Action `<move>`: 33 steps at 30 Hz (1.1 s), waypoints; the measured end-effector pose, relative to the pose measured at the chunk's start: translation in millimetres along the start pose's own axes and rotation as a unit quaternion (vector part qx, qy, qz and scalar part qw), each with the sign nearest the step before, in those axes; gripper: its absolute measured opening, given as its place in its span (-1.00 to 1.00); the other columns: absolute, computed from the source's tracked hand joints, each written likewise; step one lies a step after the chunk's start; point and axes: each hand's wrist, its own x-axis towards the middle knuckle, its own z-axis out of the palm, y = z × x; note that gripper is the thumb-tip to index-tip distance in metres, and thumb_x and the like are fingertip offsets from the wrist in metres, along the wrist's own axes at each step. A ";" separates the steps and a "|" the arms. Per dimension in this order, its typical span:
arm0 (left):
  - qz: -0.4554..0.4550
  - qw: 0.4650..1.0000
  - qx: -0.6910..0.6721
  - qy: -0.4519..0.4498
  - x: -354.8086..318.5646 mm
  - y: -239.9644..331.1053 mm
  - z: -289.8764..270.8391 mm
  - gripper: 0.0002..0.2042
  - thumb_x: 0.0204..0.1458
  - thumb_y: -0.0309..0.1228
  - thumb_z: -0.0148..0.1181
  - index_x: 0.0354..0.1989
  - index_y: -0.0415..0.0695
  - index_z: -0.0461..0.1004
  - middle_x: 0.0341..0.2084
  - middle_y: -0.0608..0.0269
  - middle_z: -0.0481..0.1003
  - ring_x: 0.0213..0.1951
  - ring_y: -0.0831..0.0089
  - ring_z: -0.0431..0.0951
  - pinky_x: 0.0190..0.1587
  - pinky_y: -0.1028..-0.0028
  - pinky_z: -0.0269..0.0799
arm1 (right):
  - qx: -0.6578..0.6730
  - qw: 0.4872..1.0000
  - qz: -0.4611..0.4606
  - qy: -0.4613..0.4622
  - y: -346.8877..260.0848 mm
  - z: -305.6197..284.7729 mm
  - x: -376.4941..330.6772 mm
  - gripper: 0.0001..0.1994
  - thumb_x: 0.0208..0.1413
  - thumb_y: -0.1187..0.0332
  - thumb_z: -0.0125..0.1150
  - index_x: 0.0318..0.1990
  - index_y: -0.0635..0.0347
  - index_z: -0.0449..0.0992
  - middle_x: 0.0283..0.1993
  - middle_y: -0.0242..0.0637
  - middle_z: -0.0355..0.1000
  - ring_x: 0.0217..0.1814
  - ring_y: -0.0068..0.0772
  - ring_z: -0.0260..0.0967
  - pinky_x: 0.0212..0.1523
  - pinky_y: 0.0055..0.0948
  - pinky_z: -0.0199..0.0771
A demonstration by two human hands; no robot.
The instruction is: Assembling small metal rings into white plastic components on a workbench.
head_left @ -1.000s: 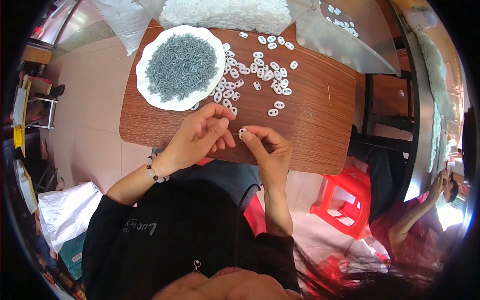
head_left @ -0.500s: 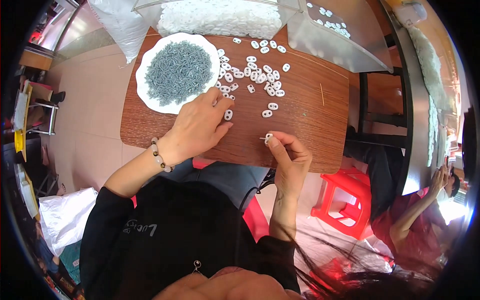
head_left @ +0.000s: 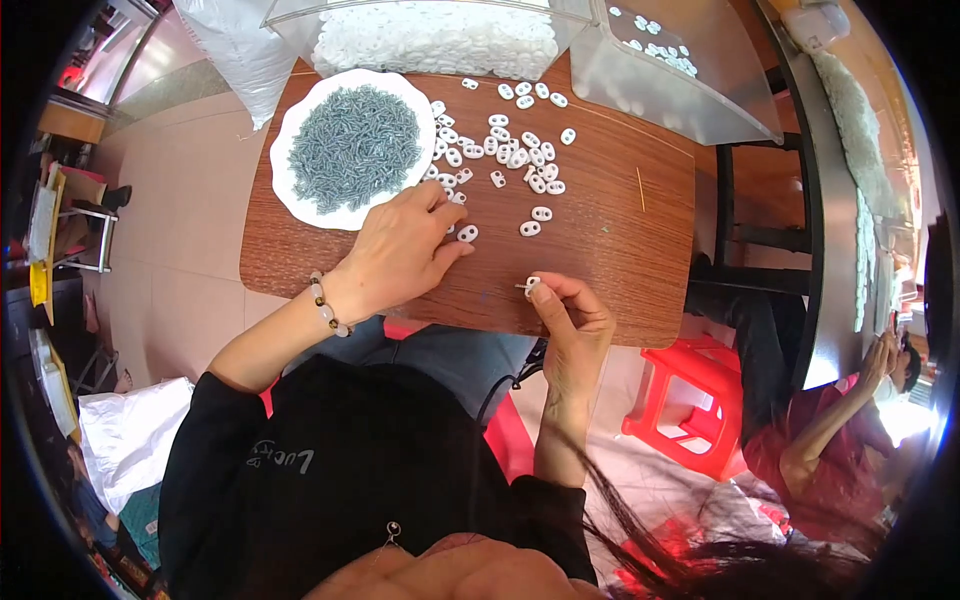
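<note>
My right hand (head_left: 575,325) pinches a white two-hole oval plastic piece (head_left: 532,284) between thumb and fingers over the table's near edge. A thin metal pin, perhaps a screw, sticks out of it to the left. On the left side, my left hand (head_left: 405,245) hovers low over the tabletop, thumb and forefinger apart. A loose white oval piece (head_left: 467,233) lies between those fingertips, apparently not gripped. Behind that hand stands a scalloped white dish (head_left: 285,180) heaped with small grey-green screw-like pieces (head_left: 355,145). Several more white oval pieces (head_left: 517,157) are scattered across the table's middle.
Clear bins stand at the wooden table's (head_left: 610,270) far edge, one filled with white pieces (head_left: 435,40), another holding a few (head_left: 665,60). A toothpick-like stick (head_left: 641,188) lies right. A red stool (head_left: 690,405) and a seated person (head_left: 830,440) are farther right.
My left thumb and forefinger have shifted slightly right, and the loose oval piece by them has slid right too. My right hand has drawn slightly left and nearer with its piece.
</note>
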 end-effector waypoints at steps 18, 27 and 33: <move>0.094 0.992 0.076 0.030 15.2 1.0 17.8 -0.91 -0.02 -0.43 0.16 -0.46 -0.19 0.48 -0.44 0.13 0.38 -0.35 0.19 0.45 -0.34 0.26 0.40 | 0.022 1.000 -0.002 -0.003 4.4 5.5 -0.9 -0.86 0.03 0.56 0.29 -0.22 0.34 0.58 -0.31 -0.32 0.53 -0.29 -0.60 0.44 -0.17 -0.62 0.42; -0.238 0.818 -0.511 -0.110 -2.8 -4.3 11.6 -0.75 0.11 -0.26 0.22 -0.26 -0.24 0.58 -0.46 0.40 0.51 -0.49 0.65 0.41 -0.46 0.64 0.31 | 0.079 0.996 -0.023 0.013 -6.4 13.4 0.0 -0.87 0.06 0.49 0.28 -0.24 0.32 0.56 -0.37 -0.35 0.51 -0.36 -0.65 0.38 -0.33 -0.69 0.28; -0.331 0.604 -0.706 -0.165 -22.1 4.5 4.5 -0.75 0.13 -0.26 0.21 -0.20 -0.21 0.57 -0.42 0.36 0.52 -0.45 0.72 0.42 -0.42 0.71 0.33 | 0.085 0.996 -0.002 -0.011 -3.9 23.9 -2.2 -0.91 0.06 0.51 0.26 -0.28 0.30 0.52 -0.38 -0.36 0.49 -0.35 -0.66 0.37 -0.30 -0.69 0.29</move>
